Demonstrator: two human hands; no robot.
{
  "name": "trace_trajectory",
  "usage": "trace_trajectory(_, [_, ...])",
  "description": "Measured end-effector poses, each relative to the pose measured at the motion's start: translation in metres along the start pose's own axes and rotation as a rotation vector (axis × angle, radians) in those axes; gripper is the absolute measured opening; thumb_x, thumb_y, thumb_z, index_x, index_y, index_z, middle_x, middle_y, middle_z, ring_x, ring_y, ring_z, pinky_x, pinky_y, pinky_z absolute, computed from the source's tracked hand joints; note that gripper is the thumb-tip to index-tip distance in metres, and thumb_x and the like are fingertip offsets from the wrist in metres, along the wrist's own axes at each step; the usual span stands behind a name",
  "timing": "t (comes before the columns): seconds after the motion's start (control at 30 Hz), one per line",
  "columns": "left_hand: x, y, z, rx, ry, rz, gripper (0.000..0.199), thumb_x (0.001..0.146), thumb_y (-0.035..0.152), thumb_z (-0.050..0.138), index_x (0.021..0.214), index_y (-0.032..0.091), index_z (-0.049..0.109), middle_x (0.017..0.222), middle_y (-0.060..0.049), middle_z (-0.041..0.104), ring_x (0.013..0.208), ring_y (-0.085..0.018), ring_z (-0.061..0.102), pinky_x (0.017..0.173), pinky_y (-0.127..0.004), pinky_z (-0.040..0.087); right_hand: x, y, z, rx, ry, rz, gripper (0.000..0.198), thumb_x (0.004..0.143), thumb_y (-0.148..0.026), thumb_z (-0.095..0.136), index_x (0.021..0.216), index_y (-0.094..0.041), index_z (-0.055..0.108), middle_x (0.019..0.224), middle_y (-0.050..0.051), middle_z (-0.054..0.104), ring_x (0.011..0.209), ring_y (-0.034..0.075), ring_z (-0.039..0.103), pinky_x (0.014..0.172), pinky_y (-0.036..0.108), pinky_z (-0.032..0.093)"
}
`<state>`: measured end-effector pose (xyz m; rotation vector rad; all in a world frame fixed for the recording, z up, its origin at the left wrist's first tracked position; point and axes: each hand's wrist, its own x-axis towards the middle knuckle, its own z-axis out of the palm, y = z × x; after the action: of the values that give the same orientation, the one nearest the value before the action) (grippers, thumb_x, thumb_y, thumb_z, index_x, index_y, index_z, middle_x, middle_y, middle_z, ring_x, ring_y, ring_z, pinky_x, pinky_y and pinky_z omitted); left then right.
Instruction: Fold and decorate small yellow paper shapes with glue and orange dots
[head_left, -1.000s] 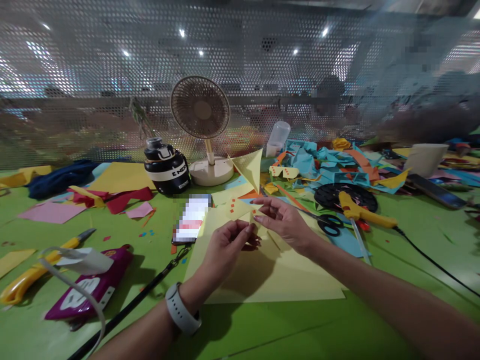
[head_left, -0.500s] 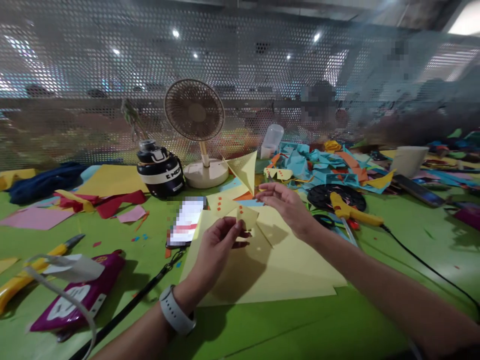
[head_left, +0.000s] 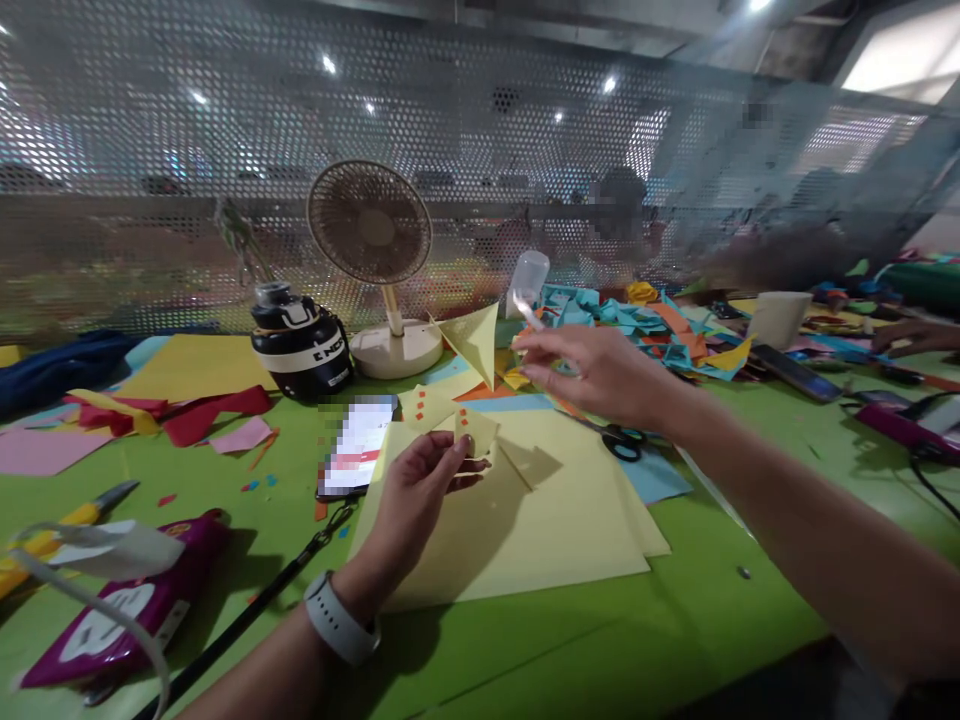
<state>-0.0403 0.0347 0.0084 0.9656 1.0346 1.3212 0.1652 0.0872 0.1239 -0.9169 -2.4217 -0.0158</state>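
Note:
My left hand is closed in a pinch on a small folded yellow paper piece marked with orange squares. Below it lie large pale yellow sheets, and another yellow piece with orange squares shows behind it. My right hand is raised over the right side, fingers apart and slightly blurred. A pale streak shows beside its fingertips; I cannot make out what it is. A folded yellow paper cone stands just left of that hand. Black-handled scissors lie below it, partly hidden.
A fan and a black jug stand at the back. A phone lies left of the sheets. A purple pack and yellow cutter are at left. Blue paper scraps pile up at back right.
My right hand has moved away from the cone's tip, to the right and slightly up. It and its forearm now cover where the yellow glue gun lay. My left hand keeps its pinch. The view has turned slightly right.

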Motion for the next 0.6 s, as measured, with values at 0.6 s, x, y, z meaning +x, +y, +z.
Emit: trace_trajectory(0.6, [0.003, -0.003, -0.001, 0.026, 0.025, -0.013, 0.030, 0.066, 0.036, 0.078, 0.084, 0.015, 0.066, 0.072, 0.001, 0.069, 0.067, -0.014, 0.068, 0.064, -0.024, 0.056, -0.051, 0.025, 0.073, -0.229, -0.564, 0.095, 0.027, 0.089, -0.029, 0.049, 0.104, -0.014, 0.066, 0.093, 0.012, 0.070, 0.088, 0.024, 0.063, 0.072, 0.030, 0.041])
